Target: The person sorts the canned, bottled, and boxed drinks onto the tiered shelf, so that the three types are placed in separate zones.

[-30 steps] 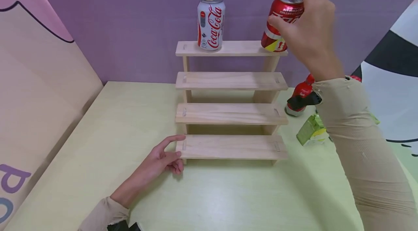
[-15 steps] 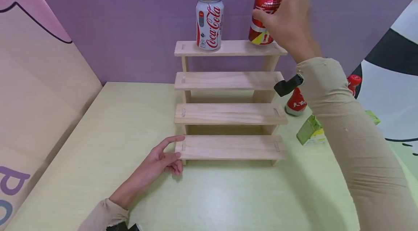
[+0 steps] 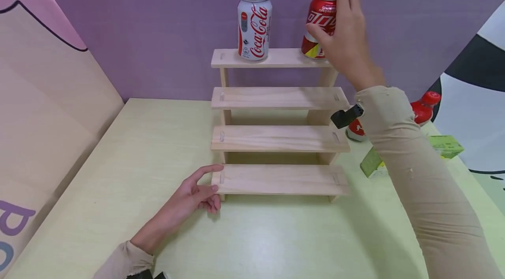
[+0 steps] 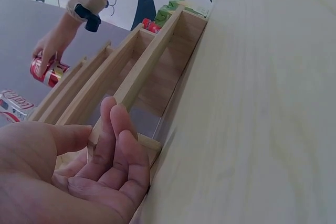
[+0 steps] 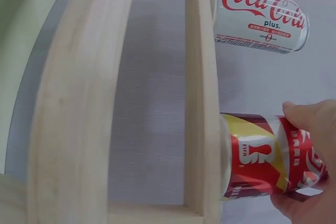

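A stepped wooden shelf (image 3: 276, 98) with several tiers stands against the purple backdrop. At its lowest tier, my left hand (image 3: 195, 192) pinches the left end of the board between thumb and forefinger, with the other fingers curled below. My right hand (image 3: 349, 38) grips a red soda can (image 3: 318, 14) from above and the right side. That can is upright at the right part of the top tier, and in the right wrist view its base (image 5: 226, 156) is right at the top board. A white Coca-Cola can (image 3: 254, 27) stands on the same tier, left of centre.
Right of the shelf are red-capped bottles, one red bottle (image 3: 423, 110) partly behind the right sleeve. Green cartons (image 3: 446, 145) lie near it on the pale table (image 3: 165, 139). A printed panel (image 3: 47, 95) borders the left side.
My right hand has carried the red can leftward from the top tier's right end, then slightly down onto the board. The left hand has kept its place.
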`<state>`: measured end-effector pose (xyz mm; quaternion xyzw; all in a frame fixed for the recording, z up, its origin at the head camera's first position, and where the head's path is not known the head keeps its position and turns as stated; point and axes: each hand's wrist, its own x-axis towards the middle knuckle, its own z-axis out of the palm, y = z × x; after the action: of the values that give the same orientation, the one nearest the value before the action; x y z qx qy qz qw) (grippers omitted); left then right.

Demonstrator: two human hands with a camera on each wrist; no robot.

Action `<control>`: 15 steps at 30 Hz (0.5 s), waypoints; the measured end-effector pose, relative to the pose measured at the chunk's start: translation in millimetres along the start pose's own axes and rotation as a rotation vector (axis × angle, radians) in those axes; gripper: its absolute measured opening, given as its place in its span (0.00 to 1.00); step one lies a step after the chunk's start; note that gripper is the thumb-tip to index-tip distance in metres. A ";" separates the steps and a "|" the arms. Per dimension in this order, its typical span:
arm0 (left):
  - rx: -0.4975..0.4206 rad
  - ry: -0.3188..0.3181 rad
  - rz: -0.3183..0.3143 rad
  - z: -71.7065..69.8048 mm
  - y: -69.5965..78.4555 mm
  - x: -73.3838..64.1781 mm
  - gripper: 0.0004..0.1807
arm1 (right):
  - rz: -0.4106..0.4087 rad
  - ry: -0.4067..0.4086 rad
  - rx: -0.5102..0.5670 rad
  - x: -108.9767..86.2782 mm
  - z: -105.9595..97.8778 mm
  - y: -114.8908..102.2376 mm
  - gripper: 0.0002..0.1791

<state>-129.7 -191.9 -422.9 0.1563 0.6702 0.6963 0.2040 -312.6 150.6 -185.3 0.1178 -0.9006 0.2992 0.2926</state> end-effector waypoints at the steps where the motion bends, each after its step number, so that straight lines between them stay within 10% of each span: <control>1: 0.001 0.000 -0.001 -0.1 0.3 -0.1 0.27 | -0.014 0.007 0.006 -0.1 0.5 0.8 0.36; 15: 0.014 -0.010 -0.009 -0.5 3.1 -1.4 0.27 | -0.024 -0.005 0.047 -8.1 1.2 9.6 0.50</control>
<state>-128.9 -193.0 -419.7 0.1581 0.6746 0.6899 0.2097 -310.3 157.8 -195.5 0.1364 -0.8925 0.3163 0.2912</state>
